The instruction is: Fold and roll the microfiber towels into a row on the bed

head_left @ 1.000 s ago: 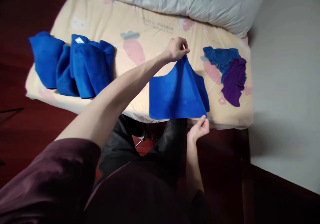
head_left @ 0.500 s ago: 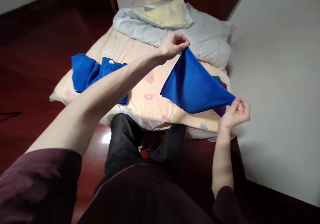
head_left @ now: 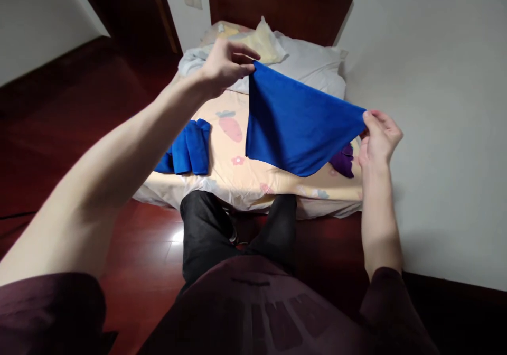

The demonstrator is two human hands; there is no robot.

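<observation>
A blue cloth (head_left: pixel 295 120) hangs stretched in the air over the bed, its top edge sloping down to the right. My left hand (head_left: pixel 229 67) pinches its upper left corner between thumb and fingers. At the other end, my right hand (head_left: pixel 381 136) grips the right corner, fingers curled. Below the cloth's right side, a purple cloth (head_left: pixel 343 161) lies on the bed, partly covered from view. More blue cloth (head_left: pixel 191 148), folded in layers, rests on the bed at the left; my left forearm hides part of it.
The bed (head_left: pixel 233 186) has a peach sheet with strawberry and flower prints. Grey-white bedding (head_left: pixel 312 62) and a pale yellow pillow (head_left: pixel 266 42) lie at its head, before a dark wooden headboard (head_left: pixel 277 6). A white wall (head_left: pixel 447 133) runs along the right side.
My left hand has moved left and my right hand has risen, so the blue cloth is spread wider and its top edge slopes less. The view has tilted up.
</observation>
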